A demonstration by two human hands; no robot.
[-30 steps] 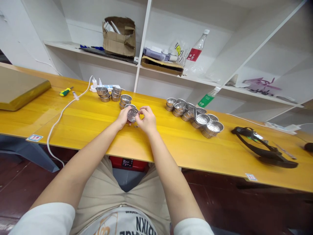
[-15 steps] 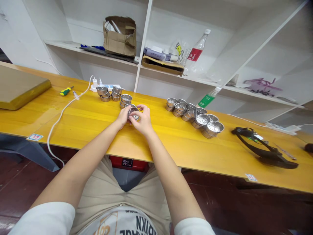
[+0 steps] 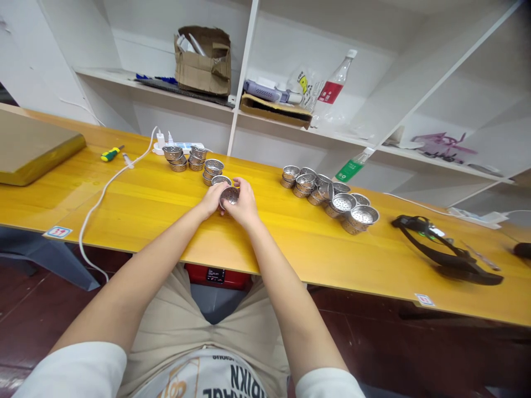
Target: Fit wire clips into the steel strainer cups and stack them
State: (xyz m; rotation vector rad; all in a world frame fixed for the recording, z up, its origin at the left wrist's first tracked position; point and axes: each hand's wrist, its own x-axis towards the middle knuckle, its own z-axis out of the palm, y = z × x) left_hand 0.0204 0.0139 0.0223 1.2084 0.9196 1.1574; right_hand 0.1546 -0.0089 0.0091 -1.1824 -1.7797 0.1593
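Note:
Between my two hands is a small perforated metal cup (image 3: 229,195), tilted so that I look into its holed inside. My left hand (image 3: 213,200) is closed round its left side. My right hand (image 3: 244,205) grips its right side, with the thumb at the near rim. Just behind the held cup stands another perforated cup (image 3: 221,180), partly hidden by my fingers. Farther back are a stack of the same cups (image 3: 213,167) and two more stacks, one at the left (image 3: 175,158) and one beside it (image 3: 197,158).
Several more stacked cups (image 3: 342,203) stand right of my hands. A black headset strap (image 3: 452,254) lies farther right. At left are a white cable (image 3: 108,187), a screwdriver (image 3: 111,154) and a flat cardboard box (image 3: 37,146). Shelves behind hold a torn carton (image 3: 203,69) and bottles.
The cup in my hands has turned, its opening now tilted more to the right and toward me. My right fingers have shifted along its rim. The other stacks stay put.

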